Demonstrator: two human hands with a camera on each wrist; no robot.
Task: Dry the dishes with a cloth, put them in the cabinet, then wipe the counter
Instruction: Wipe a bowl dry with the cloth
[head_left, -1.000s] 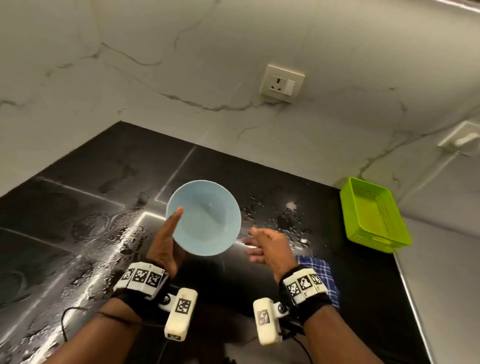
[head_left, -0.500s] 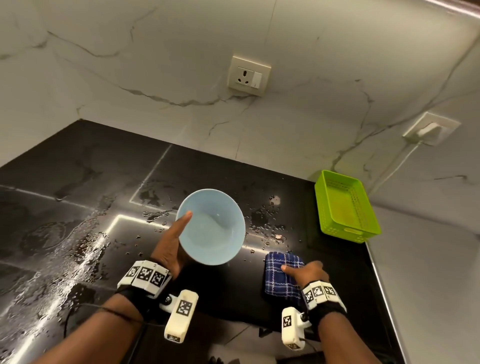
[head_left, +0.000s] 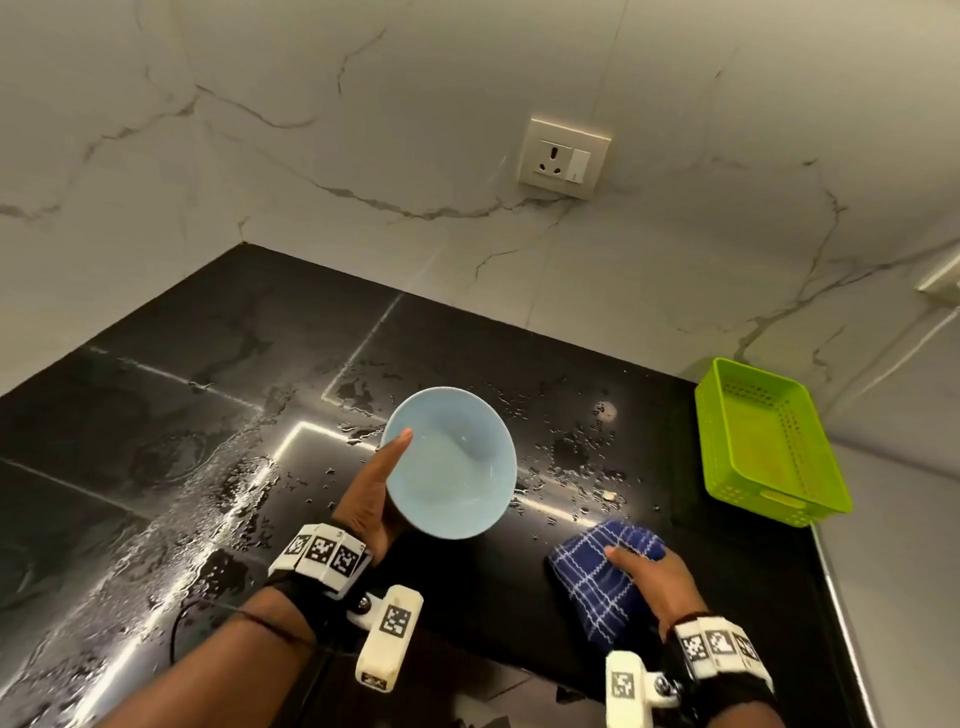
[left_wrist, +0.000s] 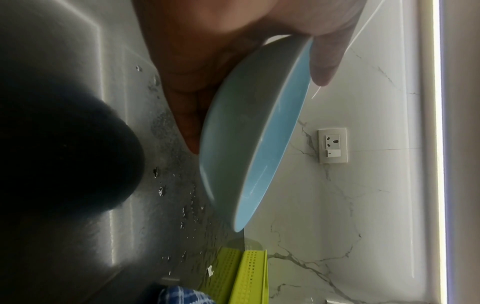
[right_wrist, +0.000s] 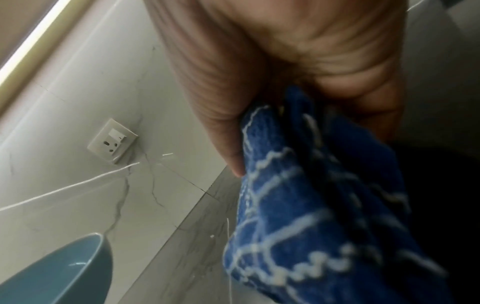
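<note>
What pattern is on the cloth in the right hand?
Dark blue with a thin white check on the cloth; clearest in the head view.

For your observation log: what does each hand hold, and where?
Left hand holds the blue bowl at its rim; right hand grips the bunched blue checked cloth.

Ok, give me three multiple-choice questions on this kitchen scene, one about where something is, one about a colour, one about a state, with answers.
1. Where is the green basket?
A. at the counter's right end, by the wall
B. in the bowl
C. under the cloth

2. What colour is the bowl?
A. red
B. light blue
C. black

3. What is the right hand doing?
A. hanging idle
B. gripping the blue checked cloth
C. touching the wall socket

Answers: 1 A, it sits on the black counter beside the marble wall. 2 B, pale blue inside, held by the left hand. 3 B, fingers curl round the cloth.
</note>
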